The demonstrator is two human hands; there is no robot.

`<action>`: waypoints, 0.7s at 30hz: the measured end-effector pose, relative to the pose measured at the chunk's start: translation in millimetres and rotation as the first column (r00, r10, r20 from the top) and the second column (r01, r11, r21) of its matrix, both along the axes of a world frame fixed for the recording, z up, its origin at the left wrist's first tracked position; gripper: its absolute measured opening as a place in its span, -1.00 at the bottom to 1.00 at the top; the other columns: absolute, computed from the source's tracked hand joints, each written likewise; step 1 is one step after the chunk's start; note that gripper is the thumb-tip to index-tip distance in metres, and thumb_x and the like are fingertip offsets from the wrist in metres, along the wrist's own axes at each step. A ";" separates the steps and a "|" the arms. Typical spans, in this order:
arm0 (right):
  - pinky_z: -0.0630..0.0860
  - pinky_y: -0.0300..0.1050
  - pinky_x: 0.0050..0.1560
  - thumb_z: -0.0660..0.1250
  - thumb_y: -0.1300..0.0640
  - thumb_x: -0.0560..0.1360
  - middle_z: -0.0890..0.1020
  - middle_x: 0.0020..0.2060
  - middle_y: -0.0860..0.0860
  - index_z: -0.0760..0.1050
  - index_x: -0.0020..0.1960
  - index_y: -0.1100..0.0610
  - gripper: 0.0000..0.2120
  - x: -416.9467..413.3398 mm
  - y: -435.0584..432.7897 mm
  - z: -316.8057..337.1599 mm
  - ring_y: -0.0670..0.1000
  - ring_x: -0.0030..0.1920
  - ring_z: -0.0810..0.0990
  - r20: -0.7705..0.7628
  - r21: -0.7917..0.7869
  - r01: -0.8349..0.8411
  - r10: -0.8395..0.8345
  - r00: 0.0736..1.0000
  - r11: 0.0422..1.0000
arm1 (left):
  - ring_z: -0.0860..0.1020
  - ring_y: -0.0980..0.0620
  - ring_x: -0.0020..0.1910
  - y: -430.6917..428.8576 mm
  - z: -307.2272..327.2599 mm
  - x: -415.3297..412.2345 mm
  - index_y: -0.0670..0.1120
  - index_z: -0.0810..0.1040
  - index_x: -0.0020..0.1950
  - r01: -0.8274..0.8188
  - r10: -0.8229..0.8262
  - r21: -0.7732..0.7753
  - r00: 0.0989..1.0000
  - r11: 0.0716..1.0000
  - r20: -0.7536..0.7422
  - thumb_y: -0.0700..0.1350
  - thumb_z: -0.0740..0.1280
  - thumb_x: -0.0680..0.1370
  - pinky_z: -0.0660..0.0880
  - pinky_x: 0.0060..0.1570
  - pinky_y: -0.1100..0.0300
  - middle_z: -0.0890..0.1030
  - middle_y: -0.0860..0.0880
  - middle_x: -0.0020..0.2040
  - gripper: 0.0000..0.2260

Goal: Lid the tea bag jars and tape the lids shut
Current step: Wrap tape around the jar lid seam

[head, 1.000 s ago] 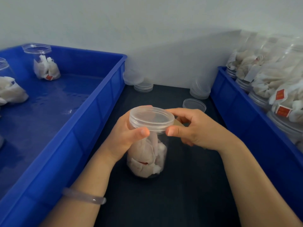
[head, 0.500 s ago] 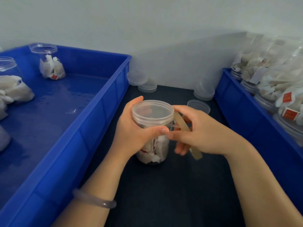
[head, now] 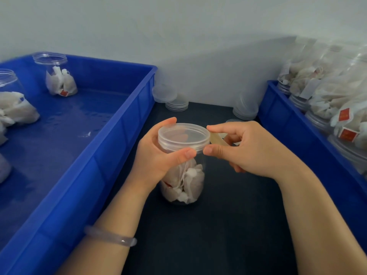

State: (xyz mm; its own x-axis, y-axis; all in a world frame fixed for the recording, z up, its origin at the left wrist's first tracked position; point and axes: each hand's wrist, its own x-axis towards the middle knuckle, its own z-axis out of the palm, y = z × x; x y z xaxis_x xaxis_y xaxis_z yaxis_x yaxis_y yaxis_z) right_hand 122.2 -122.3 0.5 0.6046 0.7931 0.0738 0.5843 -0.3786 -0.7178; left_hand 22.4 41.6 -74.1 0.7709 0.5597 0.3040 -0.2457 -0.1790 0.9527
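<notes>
- The jar stands on the dark table, between the left bin and the right bin, which are both blue.
- Tea bags lie in the bottom of it, and the lid sits on top.
- The left hand wraps round the top of the jar, with its thumb on the front of the rim.
- The right hand is just beside the lid, and its fingers are curled and pinch a strip of brownish tape.
- The end of the tape seems to touch the side of the lid, but fingers hide that spot, so I am not sure.
- The jar is thin clear plastic and the tea bags are soft paper, so it is likely very light and could tip or slide if pushed from one side.
- The plastic looks smooth and may be slippery, so the neck under the rim is a good place to hold.
- A gentle squeeze is best, since thin walls may bend in.
- The tape is floppy and sticky, so it should be held by its end and kept tight, or it may curl onto itself.
- Spare lids wait by the wall.
</notes>
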 end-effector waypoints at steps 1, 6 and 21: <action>0.42 -0.34 -0.45 0.29 -0.40 0.12 0.60 -0.35 0.05 0.44 0.30 -0.20 -0.23 0.5 0.5 -0.8 -0.12 -0.54 0.51 -0.012 -0.001 0.005 -0.005 1.000 1.000 | 0.59 0.17 0.12 -0.7 0.1 0.2 0.04 0.44 0.27 -0.002 0.002 -0.005 1.000 1.000 0.005 0.13 0.52 0.09 0.54 0.06 0.26 0.61 0.07 0.12 -0.24; 0.39 -0.37 -0.46 0.34 -0.33 0.29 0.62 -0.25 0.06 0.42 0.29 -0.23 -0.41 1.8 1.0 -2.9 -0.16 -0.53 0.48 -0.049 -0.053 -0.026 0.023 0.999 0.998 | 0.58 0.14 0.15 0.5 0.5 -1.4 0.02 0.44 0.30 0.015 -0.015 0.016 1.000 1.000 -0.012 0.15 0.56 0.06 0.53 0.14 0.15 0.62 0.07 0.13 -0.17; 0.35 -0.39 -0.30 0.23 -0.48 0.15 0.56 -0.26 -0.39 0.52 0.17 -0.27 -0.35 -4.6 6.3 -5.2 -0.35 -0.29 0.51 -0.008 0.003 -0.001 0.001 1.000 1.000 | 0.53 0.34 0.13 -2.7 -0.3 -0.5 -0.09 0.29 0.46 0.049 -0.049 -0.037 0.999 0.998 -0.014 0.19 0.47 0.18 0.46 -0.02 0.46 0.59 0.25 0.08 -0.09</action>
